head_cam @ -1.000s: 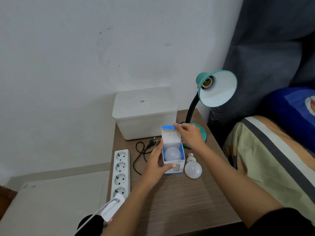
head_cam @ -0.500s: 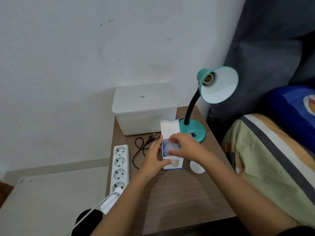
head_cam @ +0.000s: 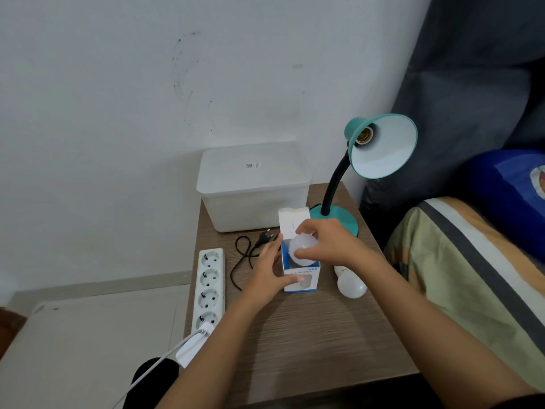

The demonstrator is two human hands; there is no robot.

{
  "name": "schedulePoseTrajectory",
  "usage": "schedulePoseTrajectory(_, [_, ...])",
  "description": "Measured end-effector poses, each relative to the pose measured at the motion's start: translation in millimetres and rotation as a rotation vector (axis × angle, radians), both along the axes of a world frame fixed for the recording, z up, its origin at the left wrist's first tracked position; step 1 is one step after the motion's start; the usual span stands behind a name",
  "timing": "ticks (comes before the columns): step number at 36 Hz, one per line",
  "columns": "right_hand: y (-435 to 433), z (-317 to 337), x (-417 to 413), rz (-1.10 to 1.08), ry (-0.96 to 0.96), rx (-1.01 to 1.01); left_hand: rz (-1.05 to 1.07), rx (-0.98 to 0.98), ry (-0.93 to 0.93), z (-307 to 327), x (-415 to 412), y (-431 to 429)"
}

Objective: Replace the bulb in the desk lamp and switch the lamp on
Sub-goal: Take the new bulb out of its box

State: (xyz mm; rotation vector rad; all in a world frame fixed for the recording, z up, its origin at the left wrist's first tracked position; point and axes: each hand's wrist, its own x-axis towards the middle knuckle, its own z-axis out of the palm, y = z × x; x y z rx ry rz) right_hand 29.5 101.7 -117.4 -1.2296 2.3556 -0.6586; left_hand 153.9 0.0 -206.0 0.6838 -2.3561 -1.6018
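A teal desk lamp (head_cam: 380,146) stands at the back right of the wooden table (head_cam: 309,335), its socket bare. In the middle stands a blue-and-white bulb box (head_cam: 300,278) with its flap up. My left hand (head_cam: 269,276) grips the box's left side. My right hand (head_cam: 330,243) pinches a white bulb (head_cam: 299,252) that sticks halfway out of the box top. Another white bulb (head_cam: 351,284) lies on the table to the right of the box. The lamp's black plug and cord (head_cam: 253,246) lie loose behind my left hand.
A white power strip (head_cam: 208,287) runs along the table's left edge with a white plug in its near socket. A white lidded tub (head_cam: 253,184) stands at the back against the wall. A bed with a striped cover (head_cam: 472,276) borders the table's right side.
My right hand went from the box flap down onto the bulb inside and has drawn it partly up out of the box. My left hand stayed on the box.
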Motion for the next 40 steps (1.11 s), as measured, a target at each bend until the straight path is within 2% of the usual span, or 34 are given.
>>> schedulePoseTrajectory(3, [10,7,2,0.049,-0.065,0.011,0.004,-0.018,-0.001,2,0,1])
schedulePoseTrajectory(13, [26,-3,9,0.063,-0.016,0.061,0.001,-0.044,-0.074,7,0,3])
schedulePoseTrajectory(25, [46,-16,1,-0.165,-0.153,0.055,0.008,-0.099,-0.075,5,1,2])
schedulePoseTrajectory(28, [45,-26,-1,-0.251,-0.190,-0.045,0.005,-0.096,-0.064,6,2,3])
schedulePoseTrajectory(33, [39,-34,-15,-0.585,-0.414,-0.318,0.027,-0.097,-0.023,2,3,5])
schedulePoseTrajectory(37, [25,-39,-29,-0.745,-0.525,-0.389,0.038,-0.095,-0.001,-3,3,7])
schedulePoseTrajectory(40, [11,-39,-35,-0.766,-0.613,-0.406,0.046,-0.099,0.016,-8,3,5])
